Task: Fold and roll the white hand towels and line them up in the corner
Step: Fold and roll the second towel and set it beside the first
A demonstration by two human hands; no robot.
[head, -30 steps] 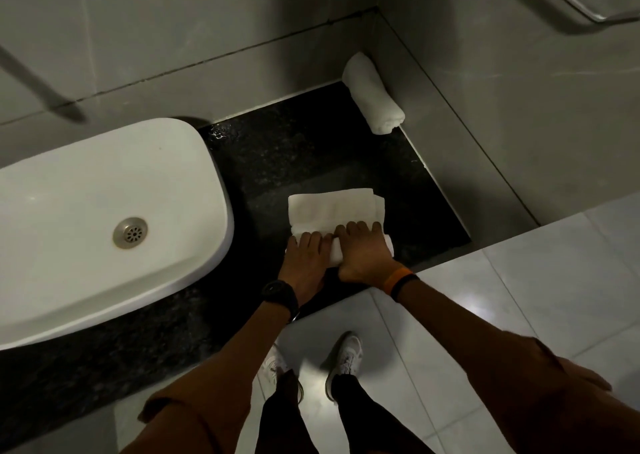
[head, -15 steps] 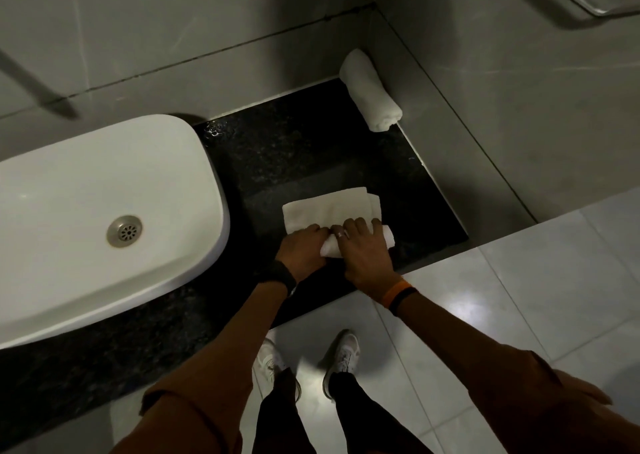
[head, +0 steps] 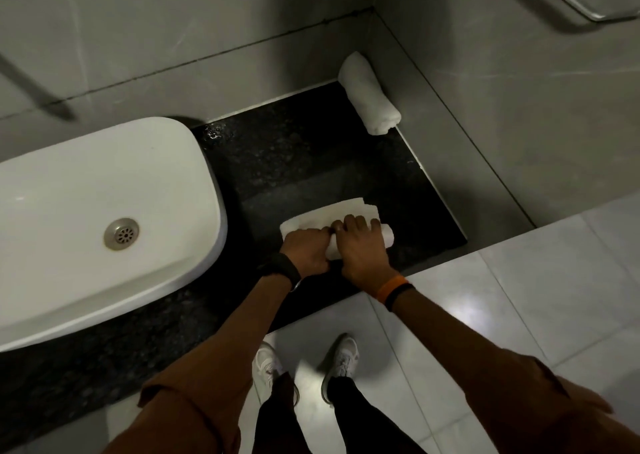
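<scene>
A white hand towel [head: 334, 213] lies on the black stone counter [head: 294, 156], partly rolled from its near edge, with a flat strip left beyond the roll. My left hand [head: 306, 251] and my right hand [head: 362, 246] sit side by side on the roll, fingers curled over it and gripping it. The roll's right end sticks out past my right hand. A finished rolled towel [head: 369, 95] rests in the far right corner against the side wall.
A white basin [head: 86, 211] with a metal drain [head: 122, 234] fills the counter's left part. Grey tiled walls close the back and right. A metal rail [head: 571, 0] crosses the top right. My shoes stand on the light floor tiles [head: 485, 298].
The roll has grown and moved away from me; the flat part of the towel is shorter. Both hands went forward with it, fingers curling tighter.
</scene>
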